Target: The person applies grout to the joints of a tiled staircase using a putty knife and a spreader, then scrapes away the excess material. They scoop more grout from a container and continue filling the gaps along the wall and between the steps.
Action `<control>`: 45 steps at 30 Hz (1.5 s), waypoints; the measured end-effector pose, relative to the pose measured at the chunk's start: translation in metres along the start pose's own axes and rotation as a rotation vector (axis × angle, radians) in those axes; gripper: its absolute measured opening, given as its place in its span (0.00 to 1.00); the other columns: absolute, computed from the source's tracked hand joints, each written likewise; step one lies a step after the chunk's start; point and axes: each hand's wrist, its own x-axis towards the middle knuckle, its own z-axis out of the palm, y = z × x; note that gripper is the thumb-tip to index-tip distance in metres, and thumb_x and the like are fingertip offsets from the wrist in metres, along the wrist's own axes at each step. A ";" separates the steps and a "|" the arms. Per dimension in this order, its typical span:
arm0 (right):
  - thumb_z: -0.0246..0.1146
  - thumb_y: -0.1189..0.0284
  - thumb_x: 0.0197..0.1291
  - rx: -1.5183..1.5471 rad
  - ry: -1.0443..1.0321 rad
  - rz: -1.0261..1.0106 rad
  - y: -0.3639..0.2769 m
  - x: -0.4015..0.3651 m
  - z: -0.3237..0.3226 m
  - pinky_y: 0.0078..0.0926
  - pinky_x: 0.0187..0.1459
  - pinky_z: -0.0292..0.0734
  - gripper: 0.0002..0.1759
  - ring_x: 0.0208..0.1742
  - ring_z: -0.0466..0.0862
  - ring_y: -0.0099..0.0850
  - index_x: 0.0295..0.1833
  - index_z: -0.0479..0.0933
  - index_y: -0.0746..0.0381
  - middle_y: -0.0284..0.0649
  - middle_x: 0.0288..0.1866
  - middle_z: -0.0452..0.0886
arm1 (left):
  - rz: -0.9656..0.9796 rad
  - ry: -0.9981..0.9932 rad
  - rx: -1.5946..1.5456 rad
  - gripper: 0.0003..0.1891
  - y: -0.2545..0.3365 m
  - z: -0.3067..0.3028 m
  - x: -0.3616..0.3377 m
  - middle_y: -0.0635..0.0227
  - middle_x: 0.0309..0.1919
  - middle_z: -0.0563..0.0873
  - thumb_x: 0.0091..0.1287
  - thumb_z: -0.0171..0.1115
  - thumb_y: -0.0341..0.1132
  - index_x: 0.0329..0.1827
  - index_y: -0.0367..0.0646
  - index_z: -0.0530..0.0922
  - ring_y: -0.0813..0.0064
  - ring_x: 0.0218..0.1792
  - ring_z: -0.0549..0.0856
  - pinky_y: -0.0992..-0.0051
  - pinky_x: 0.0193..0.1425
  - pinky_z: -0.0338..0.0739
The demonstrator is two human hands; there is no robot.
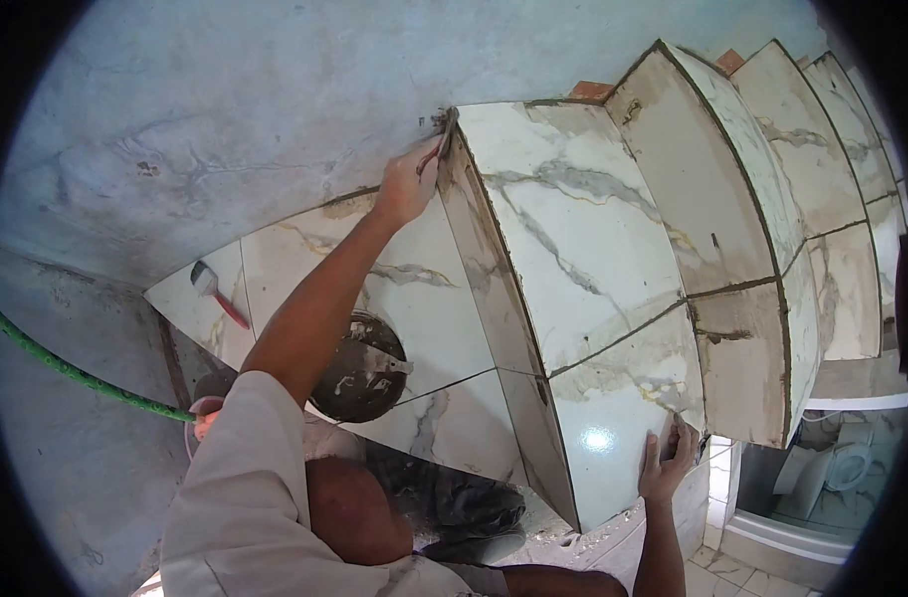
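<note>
Gripping a small scraper (442, 139), our left hand (406, 187) has its fingers closed around it at the tiled step's (573, 239) top corner by the wall. Our right hand (668, 466) lies open, flat on the step's front edge. A brush (215, 294) and a mortar bowl (364, 370) sit on the lower step (424, 308).

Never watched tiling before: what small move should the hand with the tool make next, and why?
Probably draw the tool down the dark joint: the left hand holds its tip at the joint's top corner, while the right hand braces on the tile edge.
</note>
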 end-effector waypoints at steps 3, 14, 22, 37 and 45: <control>0.66 0.69 0.59 -0.001 0.002 0.009 -0.001 0.001 0.000 0.32 0.45 0.69 0.28 0.45 0.73 0.38 0.63 0.71 0.70 0.45 0.46 0.71 | -0.068 -0.149 -0.052 0.18 0.010 -0.024 -0.021 0.50 0.46 0.85 0.69 0.51 0.27 0.62 0.38 0.76 0.56 0.46 0.86 0.69 0.55 0.77; 0.66 0.67 0.60 0.001 -0.014 0.012 0.001 0.000 -0.001 0.30 0.46 0.69 0.29 0.46 0.73 0.36 0.63 0.70 0.71 0.44 0.47 0.69 | -0.125 -0.038 0.079 0.18 -0.013 -0.007 0.008 0.52 0.45 0.86 0.70 0.52 0.27 0.62 0.38 0.76 0.63 0.43 0.85 0.71 0.52 0.77; 0.66 0.66 0.60 -0.011 -0.009 0.023 0.000 0.002 0.001 0.30 0.44 0.67 0.28 0.42 0.71 0.35 0.61 0.72 0.71 0.43 0.45 0.69 | 0.011 -0.380 -0.091 0.18 0.010 -0.045 -0.043 0.62 0.40 0.85 0.72 0.52 0.29 0.63 0.38 0.75 0.78 0.43 0.81 0.76 0.52 0.74; 0.69 0.67 0.57 -0.095 0.018 0.044 -0.007 0.001 -0.001 0.33 0.45 0.70 0.27 0.44 0.74 0.39 0.59 0.73 0.69 0.46 0.45 0.73 | 0.072 -0.286 -0.063 0.21 0.090 -0.004 -0.118 0.50 0.34 0.83 0.63 0.58 0.22 0.61 0.37 0.76 0.60 0.32 0.84 0.66 0.37 0.79; 0.70 0.65 0.57 -0.182 0.021 0.038 -0.009 0.002 -0.003 0.31 0.45 0.72 0.28 0.42 0.74 0.36 0.60 0.74 0.67 0.44 0.43 0.73 | 0.319 -0.408 -0.122 0.31 0.173 0.022 -0.213 0.49 0.43 0.83 0.56 0.62 0.23 0.65 0.27 0.68 0.56 0.35 0.84 0.65 0.38 0.80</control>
